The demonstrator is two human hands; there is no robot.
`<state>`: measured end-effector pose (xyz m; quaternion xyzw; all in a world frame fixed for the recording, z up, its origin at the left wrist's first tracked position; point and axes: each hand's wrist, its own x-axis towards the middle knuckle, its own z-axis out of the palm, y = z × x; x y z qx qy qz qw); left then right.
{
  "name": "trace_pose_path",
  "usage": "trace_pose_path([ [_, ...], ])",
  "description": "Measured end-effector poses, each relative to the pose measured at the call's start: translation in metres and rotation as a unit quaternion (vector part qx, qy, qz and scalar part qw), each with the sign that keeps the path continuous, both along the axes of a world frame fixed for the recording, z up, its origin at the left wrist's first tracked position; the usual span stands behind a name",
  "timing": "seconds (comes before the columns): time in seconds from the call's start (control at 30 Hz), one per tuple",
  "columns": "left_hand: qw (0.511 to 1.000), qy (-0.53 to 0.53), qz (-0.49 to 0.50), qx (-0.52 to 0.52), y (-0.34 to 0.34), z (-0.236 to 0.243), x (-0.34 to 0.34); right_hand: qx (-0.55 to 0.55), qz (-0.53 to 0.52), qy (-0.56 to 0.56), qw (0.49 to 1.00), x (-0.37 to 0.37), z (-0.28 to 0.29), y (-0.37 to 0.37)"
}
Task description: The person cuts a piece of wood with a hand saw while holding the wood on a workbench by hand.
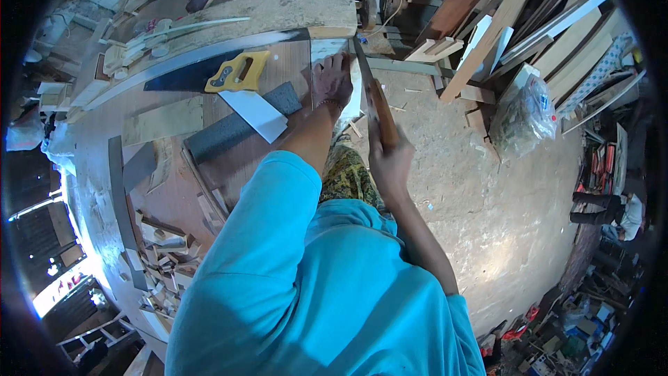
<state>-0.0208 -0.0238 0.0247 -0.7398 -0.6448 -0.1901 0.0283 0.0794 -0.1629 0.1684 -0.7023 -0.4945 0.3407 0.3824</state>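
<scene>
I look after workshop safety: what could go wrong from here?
The saw in the right grip sits close beside the left grip, so a slip might cut it. If the left grip eases, the white board under it could shift.

I wear a plain, bright turquoise top, its cloth loose, softly creased and bunched into folds near the front hem. The left sleeve is wide and ends around my elbow in a neat edge; the right sleeve, the same turquoise, leaves my forearm bare. A thin, dark, beaded-looking bracelet circles my left wrist. Below the top show my trousers, mottled like camouflage in olive, yellowish and dark patches
</scene>
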Motion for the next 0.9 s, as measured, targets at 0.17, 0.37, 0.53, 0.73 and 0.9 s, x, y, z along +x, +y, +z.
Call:
trace_pose_path([
  [0.17,0.999,-0.014,-0.019,-0.033,-0.001,0.013,0.001,0.005,0.010,-0.016,1.000,0.003,0.002,-0.030],
  [0.37,0.998,-0.053,-0.001,0.013,0.011,-0.004,0.012,0.027,0.007,-0.021,0.999,0.001,-0.004,-0.015],
  [0.53,0.999,-0.054,0.004,-0.006,0.015,-0.004,0.007,0.083,-0.009,0.005,0.996,0.005,0.002,-0.024],
  [0.73,0.993,-0.047,-0.055,0.094,0.025,-0.004,0.006,0.026,-0.017,-0.049,0.998,0.008,0.002,0.027],
  [0.9,0.996,-0.048,-0.009,0.079,0.033,-0.013,0.007,0.054,-0.009,-0.012,0.998,0.005,-0.007,0.031],
])
